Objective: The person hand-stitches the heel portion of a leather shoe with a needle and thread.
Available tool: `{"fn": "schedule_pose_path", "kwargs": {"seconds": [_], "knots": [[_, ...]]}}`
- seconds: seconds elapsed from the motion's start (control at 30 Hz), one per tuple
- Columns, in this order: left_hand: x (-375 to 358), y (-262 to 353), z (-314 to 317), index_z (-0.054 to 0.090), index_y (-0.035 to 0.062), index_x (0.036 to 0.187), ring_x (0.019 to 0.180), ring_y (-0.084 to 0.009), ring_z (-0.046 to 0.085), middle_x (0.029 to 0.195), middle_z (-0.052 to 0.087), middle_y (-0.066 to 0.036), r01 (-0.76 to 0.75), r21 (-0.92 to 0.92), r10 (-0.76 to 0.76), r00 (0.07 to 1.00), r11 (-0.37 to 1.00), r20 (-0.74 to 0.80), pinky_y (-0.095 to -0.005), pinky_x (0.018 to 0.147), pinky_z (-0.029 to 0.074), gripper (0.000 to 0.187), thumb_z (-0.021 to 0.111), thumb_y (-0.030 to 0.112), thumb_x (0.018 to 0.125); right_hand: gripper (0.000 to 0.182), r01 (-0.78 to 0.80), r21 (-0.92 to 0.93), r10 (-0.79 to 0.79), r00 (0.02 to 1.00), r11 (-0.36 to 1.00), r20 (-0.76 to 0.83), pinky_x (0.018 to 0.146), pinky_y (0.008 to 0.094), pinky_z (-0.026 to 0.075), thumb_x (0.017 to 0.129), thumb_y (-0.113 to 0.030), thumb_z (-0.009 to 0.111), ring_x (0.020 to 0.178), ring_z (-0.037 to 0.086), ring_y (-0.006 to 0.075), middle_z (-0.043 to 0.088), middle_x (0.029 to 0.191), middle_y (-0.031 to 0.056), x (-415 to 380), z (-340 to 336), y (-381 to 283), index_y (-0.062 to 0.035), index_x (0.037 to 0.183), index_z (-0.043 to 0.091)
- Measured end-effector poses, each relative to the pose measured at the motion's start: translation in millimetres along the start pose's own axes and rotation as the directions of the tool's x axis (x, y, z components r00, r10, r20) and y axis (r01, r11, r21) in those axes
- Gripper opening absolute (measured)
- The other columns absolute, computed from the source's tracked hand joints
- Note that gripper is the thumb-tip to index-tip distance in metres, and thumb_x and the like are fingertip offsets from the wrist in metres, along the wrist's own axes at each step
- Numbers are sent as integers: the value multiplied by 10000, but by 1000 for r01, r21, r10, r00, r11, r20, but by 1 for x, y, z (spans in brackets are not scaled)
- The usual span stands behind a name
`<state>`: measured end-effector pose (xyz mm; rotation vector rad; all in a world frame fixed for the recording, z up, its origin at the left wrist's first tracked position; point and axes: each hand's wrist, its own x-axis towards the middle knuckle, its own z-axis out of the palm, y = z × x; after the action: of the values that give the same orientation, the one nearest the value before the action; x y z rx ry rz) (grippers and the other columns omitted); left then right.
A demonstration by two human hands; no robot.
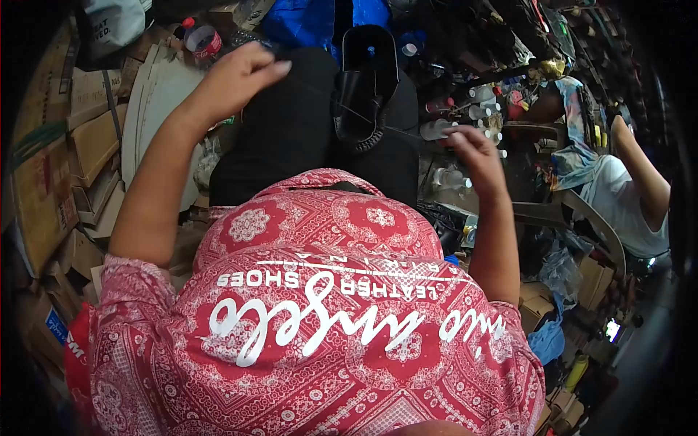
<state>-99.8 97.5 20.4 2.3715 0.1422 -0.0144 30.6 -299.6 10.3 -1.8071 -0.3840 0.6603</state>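
Observation:
A black shoe or sandal (358,109) lies on the black-trousered thighs, its open insole upward and a row of stitches along its near rim. Thin thread runs loosely over it, and one strand stretches right toward my right hand (474,149), whose thumb and forefinger are pinched on it. Off to the left, above the other thigh, my left hand (251,70) is raised with fingers curled and thumb pressed near them. It does not touch the shoe, and whatever it may hold is too small to make out.
Cardboard pieces (94,145) are piled at the left beside a plastic bottle (202,42). Several small bottles (483,109) stand right of the legs. A blue bag (298,22) lies beyond the knees. Another person's arm (641,163) shows at the far right, near a chair (592,218).

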Motion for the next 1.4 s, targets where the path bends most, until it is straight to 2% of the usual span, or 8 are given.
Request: {"fn": "schedule_pose_path", "kwargs": {"seconds": [0.1, 0.23, 0.43, 0.5, 0.57, 0.77, 0.93, 1.4], "knots": [[7, 58, 27, 583, 58, 746, 806, -206, 593, 806, 580, -56, 22, -976, -49, 999, 216, 12, -338, 781, 443, 404, 443, 344, 994, 273, -17, -685, 54, 998, 729, 32, 743, 332, 445, 894, -293, 627, 779, 619, 221, 656, 814, 127, 3, 33, -6, -24, 926, 657], [23, 40, 42, 443, 123, 627, 679, -182, 514, 674, 475, -27, 114, -968, 1, 993, -222, 117, -345, 752, 440, 445, 413, 356, 1004, 303, 202, -874, -123, 979, 441, 164, 742, 391, 384, 907, -315, 578, 727, 579, 304, 585, 702, 102, -1, 34, 6, -58, 747, 577], [32, 3, 35, 371, 138, 605, 511, -154, 410, 571, 400, -3, 225, -974, -167, 960, -24, 225, -347, 746, 463, 461, 436, 374, 995, 211, 327, -888, -322, 920, 324, 222, 717, 365, 384, 905, -264, 567, 688, 576, 237, 575, 676, 53, -18, 27, 49, -87, 795, 601], [34, -12, 19, 489, 92, 678, 740, -193, 623, 849, 668, -112, 188, -893, -156, 979, 408, 135, -326, 795, 484, 438, 451, 400, 986, 207, -187, -52, 188, 982, 981, 0, 708, 297, 389, 917, -265, 558, 685, 537, 135, 562, 700, 1, -20, 24, 59, -81, 923, 653], [36, -43, -7, 584, 42, 766, 833, -193, 639, 969, 679, -119, 253, -583, -307, 952, 772, 7, -310, 831, 484, 405, 490, 379, 971, 361, -206, 405, 248, 967, 891, -54, 823, 264, 415, 939, -343, 528, 914, 545, 119, 573, 876, -2, -13, 8, 57, -59, 1140, 623], [64, -24, 29, 682, 54, 944, 889, -244, 611, 965, 650, -96, -168, 159, 185, 978, 973, -101, -343, 820, 478, 241, 658, 264, 828, 428, 247, -323, -310, 938, 913, -158, 846, 339, 433, 894, -348, 581, 973, 595, 188, 626, 958, 69, 33, 40, -45, -102, 1245, 570], [66, 43, 53, 686, 76, 888, 898, -300, 594, 891, 579, -110, -366, 162, 343, 927, 916, 154, -383, 795, 481, 213, 743, 149, 696, 584, 310, -934, -107, 949, 175, 295, 724, 392, 506, 799, -349, 696, 867, 665, 268, 657, 893, 192, 63, 86, -93, -55, 1267, 509], [62, 43, 64, 670, 117, 938, 920, -277, 617, 914, 627, -68, -328, 359, 271, 941, 873, 201, -394, 781, 487, 331, 794, 198, 642, 399, -15, -644, 131, 983, 765, 132, 718, 368, 487, 758, -343, 737, 783, 658, 296, 664, 802, 180, 43, 85, -57, 8, 935, 671]]}}
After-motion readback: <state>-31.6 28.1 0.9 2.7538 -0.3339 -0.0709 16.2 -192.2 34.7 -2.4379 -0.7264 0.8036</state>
